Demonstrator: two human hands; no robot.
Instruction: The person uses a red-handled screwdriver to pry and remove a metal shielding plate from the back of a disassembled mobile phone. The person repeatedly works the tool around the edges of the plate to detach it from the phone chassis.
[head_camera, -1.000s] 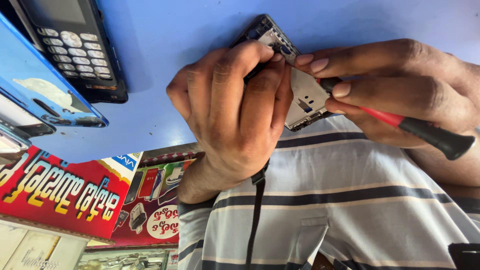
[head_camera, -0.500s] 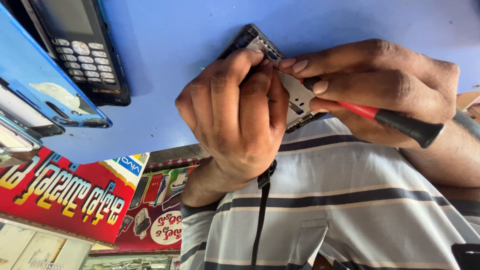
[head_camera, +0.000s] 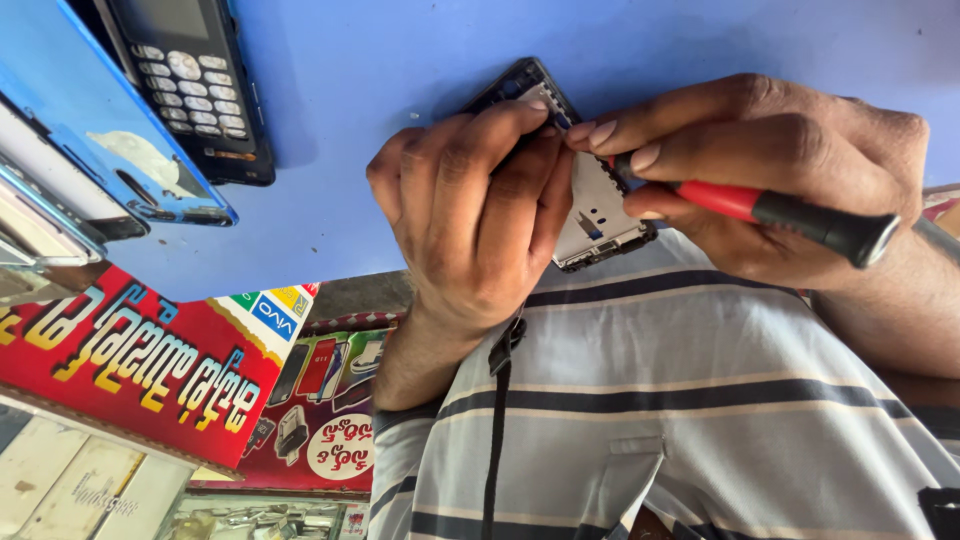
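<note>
Holds an opened phone body (head_camera: 600, 215), bare metal frame showing, just above the blue surface (head_camera: 380, 120), at the middle of the view and near the striped shirt (head_camera: 700, 400). Wraps the left hand (head_camera: 470, 215) around its left edge in a clenched grip, fingers curled over the far dark corner and thumb pressed along the side. Pinches a red-and-black screwdriver (head_camera: 800, 215) in the right hand (head_camera: 770, 170), grip closed on the red collar, black handle pointing right, tip hidden behind the fingertips at the frame's upper edge. Probably calls for small, steady work here: best to brace both hands against each other as now, so that the tip cannot skate across the exposed frame. Better to press straight down along the shaft and turn from the fingertips rather than the wrist. Worth easing the left thumb slightly aside, since it crowds the spot and hides the tip. Likely wise to lower the body onto the surface, so that any small loosened part lands there and not on the shirt. Leaves a dark keypad phone (head_camera: 190, 80) and a blue flat panel (head_camera: 110, 140) well apart at far left, out of reach of a stray elbow.
</note>
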